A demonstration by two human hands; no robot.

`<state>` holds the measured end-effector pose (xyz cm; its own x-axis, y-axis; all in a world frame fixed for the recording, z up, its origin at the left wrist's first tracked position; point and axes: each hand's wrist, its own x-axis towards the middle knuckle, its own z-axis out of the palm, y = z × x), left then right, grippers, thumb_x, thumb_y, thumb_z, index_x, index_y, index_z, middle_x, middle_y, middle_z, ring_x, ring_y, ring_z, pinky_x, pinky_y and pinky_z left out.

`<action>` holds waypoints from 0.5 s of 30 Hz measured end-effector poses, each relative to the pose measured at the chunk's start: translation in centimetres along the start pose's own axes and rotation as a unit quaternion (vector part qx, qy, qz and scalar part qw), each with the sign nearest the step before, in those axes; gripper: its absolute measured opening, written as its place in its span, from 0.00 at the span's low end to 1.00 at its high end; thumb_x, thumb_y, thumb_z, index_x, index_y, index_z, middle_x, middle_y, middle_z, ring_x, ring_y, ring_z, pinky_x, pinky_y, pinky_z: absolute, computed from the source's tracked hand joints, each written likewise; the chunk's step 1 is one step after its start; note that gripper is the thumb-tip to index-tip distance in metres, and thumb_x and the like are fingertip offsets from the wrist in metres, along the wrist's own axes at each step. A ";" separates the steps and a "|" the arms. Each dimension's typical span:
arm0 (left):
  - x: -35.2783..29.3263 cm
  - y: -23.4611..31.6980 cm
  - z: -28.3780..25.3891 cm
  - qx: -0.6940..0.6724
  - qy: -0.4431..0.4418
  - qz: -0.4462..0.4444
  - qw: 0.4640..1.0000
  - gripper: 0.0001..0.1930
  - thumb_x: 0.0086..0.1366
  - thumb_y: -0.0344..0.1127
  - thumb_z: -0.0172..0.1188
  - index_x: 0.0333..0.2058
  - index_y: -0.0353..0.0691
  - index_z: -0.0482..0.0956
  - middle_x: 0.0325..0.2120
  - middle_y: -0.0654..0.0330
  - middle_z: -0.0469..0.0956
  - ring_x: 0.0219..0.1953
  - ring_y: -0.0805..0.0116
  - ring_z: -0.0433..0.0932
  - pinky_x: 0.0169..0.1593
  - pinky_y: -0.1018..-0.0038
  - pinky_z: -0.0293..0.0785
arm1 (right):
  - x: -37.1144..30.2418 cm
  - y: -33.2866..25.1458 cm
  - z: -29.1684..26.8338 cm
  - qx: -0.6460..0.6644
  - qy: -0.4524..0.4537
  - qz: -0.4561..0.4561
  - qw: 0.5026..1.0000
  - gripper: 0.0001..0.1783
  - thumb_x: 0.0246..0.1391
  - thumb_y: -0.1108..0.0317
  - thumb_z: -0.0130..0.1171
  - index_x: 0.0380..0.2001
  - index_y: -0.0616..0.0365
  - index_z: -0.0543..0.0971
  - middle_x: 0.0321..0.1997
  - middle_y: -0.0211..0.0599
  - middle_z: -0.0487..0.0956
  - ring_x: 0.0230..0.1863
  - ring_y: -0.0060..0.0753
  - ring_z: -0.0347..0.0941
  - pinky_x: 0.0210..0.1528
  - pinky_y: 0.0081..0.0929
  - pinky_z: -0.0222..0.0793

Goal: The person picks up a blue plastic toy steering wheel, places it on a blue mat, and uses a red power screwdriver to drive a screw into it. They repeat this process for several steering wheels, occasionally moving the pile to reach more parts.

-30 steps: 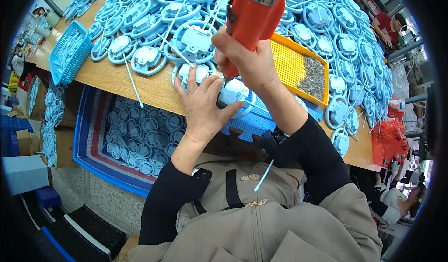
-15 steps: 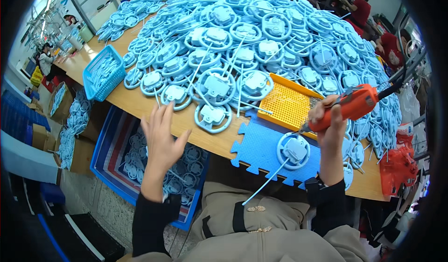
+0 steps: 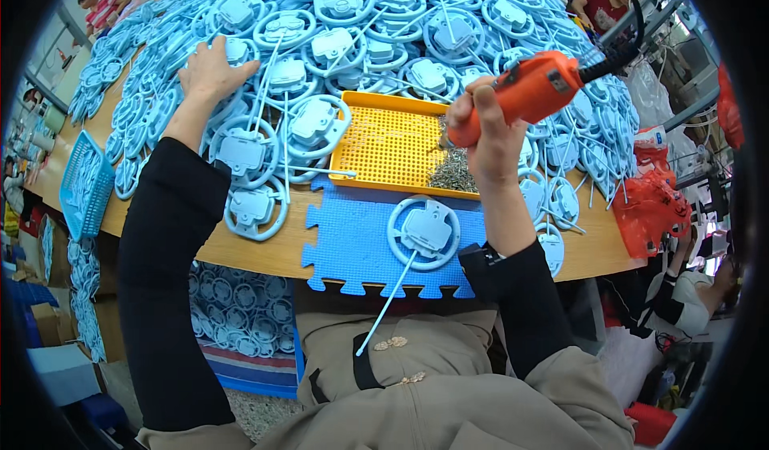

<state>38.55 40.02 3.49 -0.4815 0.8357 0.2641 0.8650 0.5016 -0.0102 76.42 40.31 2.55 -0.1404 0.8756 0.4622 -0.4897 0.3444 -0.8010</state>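
Wooden table [image 3: 276,253], round, long-stemmed pale blue part [image 3: 427,230], left hand [image 3: 210,75] spread at pile [image 3: 452,37], right hand [image 3: 495,137] wrapped round orange screwdriver [image 3: 538,89]

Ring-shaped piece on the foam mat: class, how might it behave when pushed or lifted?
The ring-shaped piece likely slides rather than rolls, lying flat on the mat. Its open shape suggests low weight. The slender stem, jutting past the mat, may snag.

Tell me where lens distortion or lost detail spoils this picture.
Head view: the front edge of the wooden table bows, and black rounds off the corners; head view, middle: the small metal screws in the yellow tray merge into grey speckle; head view, right of centre: the orange power tool keeps a readable outline.
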 end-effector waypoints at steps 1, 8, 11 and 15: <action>0.2 0.0 0.0 -0.005 0.013 0.004 1.000 0.43 0.49 0.65 0.64 0.58 0.44 0.67 0.55 0.45 0.67 0.57 0.44 0.69 0.54 0.48 0.67 | 0.5 0.5 0.0 -0.006 -0.001 -0.003 1.000 0.12 0.57 0.63 0.63 0.35 0.58 0.72 0.23 0.33 0.73 0.22 0.26 0.70 0.25 0.25 0.68; -2.1 -2.1 -3.6 -0.069 0.158 0.078 0.982 0.39 0.48 0.57 0.67 0.52 0.36 0.71 0.46 0.42 0.74 0.47 0.47 0.77 0.49 0.59 0.74 | 2.7 2.4 0.7 -0.010 0.022 -0.012 1.000 0.15 0.54 0.62 0.66 0.33 0.59 0.72 0.21 0.32 0.73 0.20 0.26 0.70 0.25 0.25 0.68; -6.7 -1.0 -6.4 -0.240 0.168 0.171 0.941 0.38 0.47 0.50 0.70 0.55 0.36 0.69 0.48 0.45 0.74 0.48 0.52 0.76 0.51 0.63 0.73 | 2.9 3.5 -0.3 -0.011 0.025 -0.007 1.000 0.15 0.54 0.62 0.67 0.33 0.59 0.72 0.21 0.33 0.73 0.20 0.26 0.70 0.25 0.26 0.69; -17.2 2.0 -8.2 -0.388 0.053 0.259 0.883 0.40 0.42 0.40 0.73 0.55 0.35 0.68 0.50 0.46 0.72 0.51 0.52 0.75 0.53 0.63 0.72 | 3.1 3.7 -1.2 -0.011 0.025 0.000 1.000 0.16 0.53 0.61 0.68 0.33 0.58 0.71 0.21 0.33 0.73 0.20 0.28 0.70 0.25 0.26 0.68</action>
<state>49.68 24.81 6.86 -0.0125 0.8616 0.5074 0.8212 -0.2807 0.4969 75.18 44.69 0.57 -0.0969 0.8915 0.4425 -0.4712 0.3506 -0.8094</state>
